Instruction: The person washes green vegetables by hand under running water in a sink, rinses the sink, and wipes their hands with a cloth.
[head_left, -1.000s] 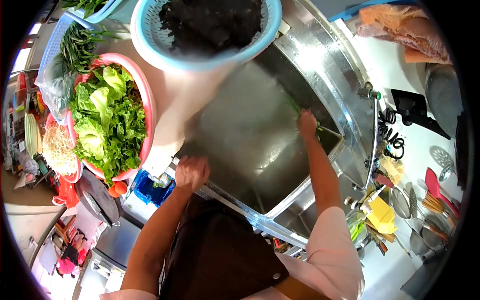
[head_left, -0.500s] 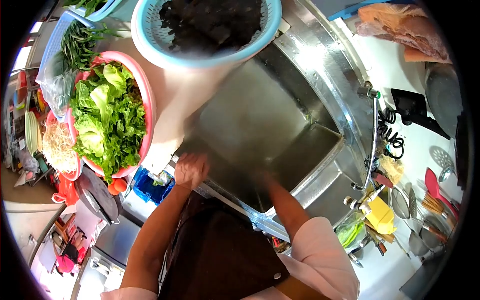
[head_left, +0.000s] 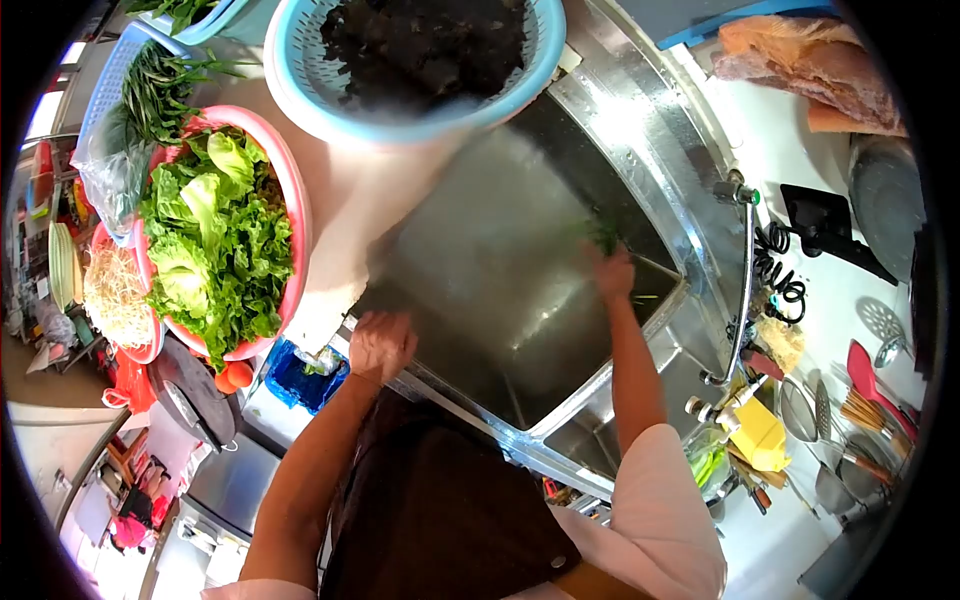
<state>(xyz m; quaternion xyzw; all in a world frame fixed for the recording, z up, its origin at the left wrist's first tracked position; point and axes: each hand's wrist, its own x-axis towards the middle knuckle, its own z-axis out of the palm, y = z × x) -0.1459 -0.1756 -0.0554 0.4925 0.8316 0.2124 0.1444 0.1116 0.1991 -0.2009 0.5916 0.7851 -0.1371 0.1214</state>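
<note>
At the near left corner of the steel sink (head_left: 560, 428), my left hand (head_left: 383, 343) rests on the rim with its fingers curled over the edge. My right hand (head_left: 612, 274) is over the right side of the basin, closed on some green leaves (head_left: 604, 236). Motion blurs the leaves, so their kind cannot be made out. A few thin green bits (head_left: 646, 297) lie near the basin's right corner. Cloudy water (head_left: 480, 240) appears to fill the basin.
A blue colander (head_left: 548, 70) of dark, wet-looking pieces stands beyond the sink. On the left are a pink basin (head_left: 297, 215) of lettuce (head_left: 215, 240) and bean sprouts (head_left: 118, 298). A faucet (head_left: 748, 270), a yellow container (head_left: 760, 432) and several utensils line the right side.
My right hand has moved from the near part of the basin away and to the right, and green leaves now show at its fingers. My left hand stays on the rim.
</note>
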